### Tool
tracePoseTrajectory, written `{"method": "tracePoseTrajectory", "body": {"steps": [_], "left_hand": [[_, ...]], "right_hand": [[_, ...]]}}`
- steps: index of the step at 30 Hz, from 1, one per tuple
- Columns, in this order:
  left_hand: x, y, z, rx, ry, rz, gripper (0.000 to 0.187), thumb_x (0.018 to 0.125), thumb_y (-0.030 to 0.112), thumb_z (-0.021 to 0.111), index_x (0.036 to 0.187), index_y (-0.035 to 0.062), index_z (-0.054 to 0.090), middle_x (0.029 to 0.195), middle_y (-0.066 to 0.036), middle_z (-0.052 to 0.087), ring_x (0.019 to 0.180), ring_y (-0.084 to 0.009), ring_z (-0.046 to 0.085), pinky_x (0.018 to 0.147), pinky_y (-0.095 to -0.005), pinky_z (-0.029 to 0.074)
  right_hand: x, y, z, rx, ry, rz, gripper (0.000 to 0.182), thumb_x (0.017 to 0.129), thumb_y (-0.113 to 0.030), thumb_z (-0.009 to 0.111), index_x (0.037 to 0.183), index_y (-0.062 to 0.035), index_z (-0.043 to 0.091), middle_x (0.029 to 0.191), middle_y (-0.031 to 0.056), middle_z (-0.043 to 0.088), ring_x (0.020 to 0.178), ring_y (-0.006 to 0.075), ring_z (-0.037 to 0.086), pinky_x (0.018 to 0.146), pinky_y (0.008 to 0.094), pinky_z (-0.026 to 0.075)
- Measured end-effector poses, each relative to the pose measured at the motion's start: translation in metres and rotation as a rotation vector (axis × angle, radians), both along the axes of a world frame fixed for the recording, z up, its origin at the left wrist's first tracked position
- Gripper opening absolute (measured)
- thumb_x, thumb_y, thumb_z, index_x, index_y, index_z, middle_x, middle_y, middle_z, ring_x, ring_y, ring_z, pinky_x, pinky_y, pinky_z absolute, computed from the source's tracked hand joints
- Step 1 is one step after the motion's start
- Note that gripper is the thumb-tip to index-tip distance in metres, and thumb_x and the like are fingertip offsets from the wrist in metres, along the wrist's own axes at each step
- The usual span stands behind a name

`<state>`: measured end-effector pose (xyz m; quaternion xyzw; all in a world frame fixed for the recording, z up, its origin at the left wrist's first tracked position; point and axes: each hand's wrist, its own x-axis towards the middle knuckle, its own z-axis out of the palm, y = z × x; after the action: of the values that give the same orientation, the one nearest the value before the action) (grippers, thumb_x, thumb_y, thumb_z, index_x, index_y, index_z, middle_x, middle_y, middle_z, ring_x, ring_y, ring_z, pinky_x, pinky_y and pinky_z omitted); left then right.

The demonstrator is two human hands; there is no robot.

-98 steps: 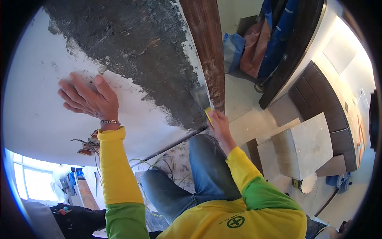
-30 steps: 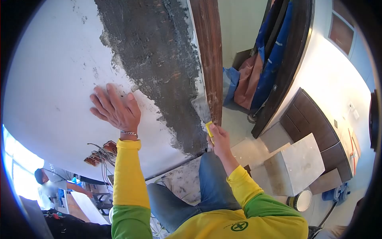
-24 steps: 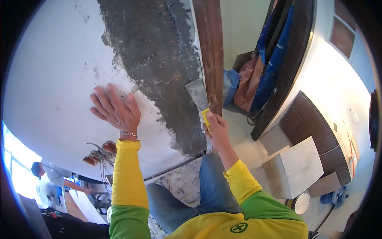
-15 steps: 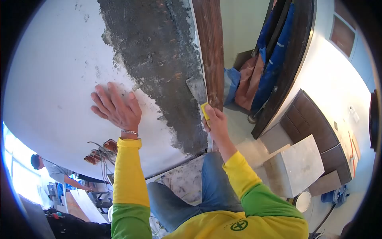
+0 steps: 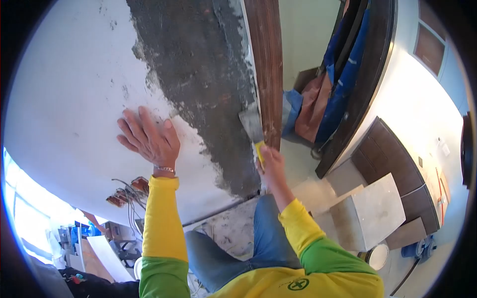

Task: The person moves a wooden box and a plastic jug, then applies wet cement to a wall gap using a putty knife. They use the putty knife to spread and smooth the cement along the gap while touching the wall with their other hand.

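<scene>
My left hand (image 5: 151, 139) lies flat against the white wall (image 5: 84, 119), fingers spread, left of a rough strip of dark grey plaster (image 5: 194, 74). In my right hand (image 5: 273, 166) is a putty knife (image 5: 252, 125), gripped by its yellow handle. Its wide, smeared blade rests at the right edge of the grey strip, close beside the brown wooden door frame (image 5: 268, 74).
Loose wires (image 5: 130, 196) stick out of a broken hole low in the wall. Right of the frame are blue sheeting (image 5: 343, 84), a pale box (image 5: 375, 213), a bucket (image 5: 378, 256) and a brown panel (image 5: 392, 169). Clutter stands at lower left.
My right hand and the putty knife have shifted slightly down along the door frame. My left hand stays on the wall. The person at lower left has mostly gone from sight.
</scene>
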<state>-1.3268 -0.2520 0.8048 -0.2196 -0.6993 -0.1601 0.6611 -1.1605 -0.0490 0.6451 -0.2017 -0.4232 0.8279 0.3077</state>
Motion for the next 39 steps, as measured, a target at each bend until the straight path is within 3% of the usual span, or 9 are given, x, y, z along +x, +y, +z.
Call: {"method": "tracePoseTrajectory", "body": {"steps": [7,12,15,18,22,25,33,35,39], "left_hand": [[0.0,0.001,-0.003,-0.006,-0.022,0.015,0.064,0.099,0.048,0.045,0.148,0.0085,0.044,0.161,-0.018,0.028,0.151,-0.039,0.016,0.116,-0.0622,0.007],[0.001,0.0,-0.003,0.001,-0.011,0.015,0.063,0.099,0.047,0.045,0.148,0.0084,0.045,0.16,-0.018,0.03,0.151,-0.039,0.017,0.117,-0.062,0.007],[0.003,-0.003,-0.007,-0.009,-0.018,0.015,0.062,0.099,0.046,0.045,0.148,0.0087,0.045,0.16,-0.018,0.03,0.151,-0.0392,0.017,0.116,-0.0627,0.007],[-0.001,0.003,0.001,-0.002,-0.013,0.02,0.062,0.099,0.046,0.044,0.148,0.0091,0.044,0.16,-0.018,0.029,0.151,-0.039,0.016,0.116,-0.0635,0.007],[0.001,0.0,-0.002,0.004,-0.018,-0.008,0.062,0.098,0.046,0.046,0.148,0.009,0.044,0.161,-0.018,0.028,0.151,-0.0397,0.016,0.116,-0.0642,0.007],[0.003,-0.001,-0.002,-0.005,-0.023,0.009,0.062,0.098,0.046,0.046,0.148,0.0088,0.044,0.161,-0.018,0.028,0.151,-0.04,0.017,0.116,-0.0644,0.007],[0.003,-0.002,-0.002,-0.009,-0.026,0.0,0.063,0.098,0.046,0.046,0.149,0.0087,0.043,0.161,-0.017,0.027,0.151,-0.0399,0.017,0.116,-0.0646,0.007],[0.004,-0.002,-0.003,-0.014,-0.037,0.007,0.063,0.098,0.045,0.047,0.149,0.0088,0.043,0.161,-0.018,0.027,0.151,-0.0397,0.016,0.116,-0.0647,0.007],[0.002,0.002,0.003,-0.004,-0.037,0.011,0.063,0.097,0.044,0.047,0.148,0.0087,0.044,0.161,-0.018,0.028,0.151,-0.0393,0.016,0.116,-0.0643,0.006]], "right_hand": [[-0.011,0.01,0.048,0.142,0.059,0.025,0.042,0.093,-0.043,0.068,0.088,-0.0018,0.065,0.062,0.0049,0.057,0.041,0.0095,0.046,0.038,0.0232,0.033],[0.012,-0.001,-0.002,0.082,0.032,0.059,0.041,0.095,-0.043,0.067,0.086,-0.0025,0.064,0.062,0.0041,0.057,0.043,0.0091,0.047,0.038,0.024,0.033],[0.003,0.005,0.076,0.149,-0.018,0.031,0.041,0.094,-0.042,0.068,0.087,-0.0025,0.065,0.062,0.0043,0.057,0.044,0.0087,0.047,0.038,0.0233,0.033],[0.0,0.007,0.058,0.12,0.093,0.033,0.04,0.094,-0.042,0.068,0.087,-0.0026,0.065,0.062,0.0043,0.057,0.044,0.0085,0.047,0.038,0.0229,0.034],[0.006,-0.003,0.009,0.091,0.045,0.056,0.039,0.095,-0.041,0.066,0.091,-0.0018,0.066,0.063,0.004,0.057,0.042,0.0088,0.047,0.038,0.0233,0.034],[-0.009,0.008,0.063,0.093,0.122,0.03,0.039,0.095,-0.04,0.068,0.092,-0.0014,0.067,0.064,0.0046,0.058,0.042,0.0089,0.047,0.038,0.0235,0.034],[-0.003,0.005,0.023,0.138,0.003,0.058,0.037,0.095,-0.039,0.066,0.088,-0.0036,0.061,0.065,0.0049,0.057,0.046,0.01,0.05,0.038,0.0231,0.035],[-0.015,0.01,0.06,0.135,0.147,0.003,0.038,0.095,-0.04,0.066,0.086,-0.0039,0.06,0.063,0.0051,0.057,0.045,0.0104,0.049,0.037,0.0237,0.034],[-0.015,0.002,0.073,0.167,0.11,0.007,0.036,0.095,-0.038,0.067,0.084,-0.0031,0.065,0.063,0.0042,0.059,0.044,0.0094,0.049,0.038,0.0237,0.034]]}}
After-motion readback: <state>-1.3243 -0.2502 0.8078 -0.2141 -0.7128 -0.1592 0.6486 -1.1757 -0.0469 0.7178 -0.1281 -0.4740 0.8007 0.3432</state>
